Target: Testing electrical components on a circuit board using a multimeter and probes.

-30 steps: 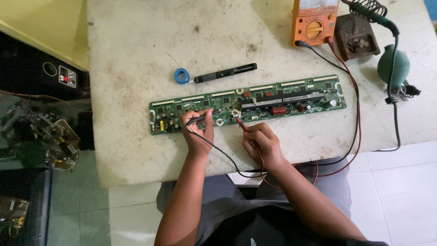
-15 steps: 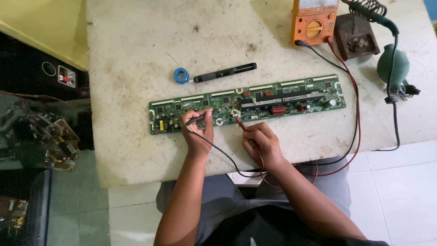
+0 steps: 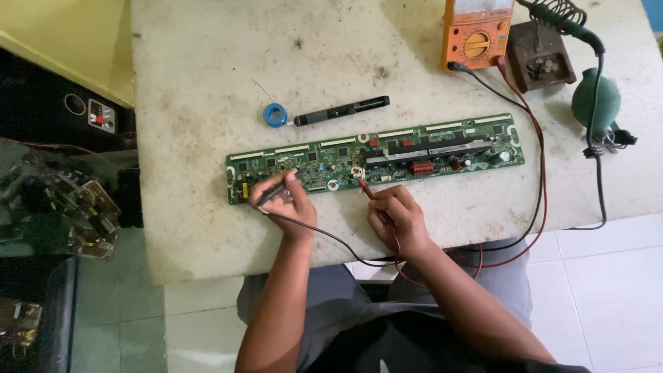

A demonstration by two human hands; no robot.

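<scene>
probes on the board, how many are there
2: a black probe in the left hand and a red probe in the right hand, both tips on the green circuit board.

A long green circuit board (image 3: 373, 157) lies across a worn white table (image 3: 207, 83). The left hand (image 3: 286, 202) holds a black probe (image 3: 276, 188) to the board's left part; the right hand (image 3: 395, 217) presses a red probe (image 3: 366, 188) near its middle. Their leads run to an orange multimeter (image 3: 478, 33). A blue solder spool (image 3: 275, 115) and black pen-shaped tool (image 3: 341, 110) lie just above the board.
</scene>
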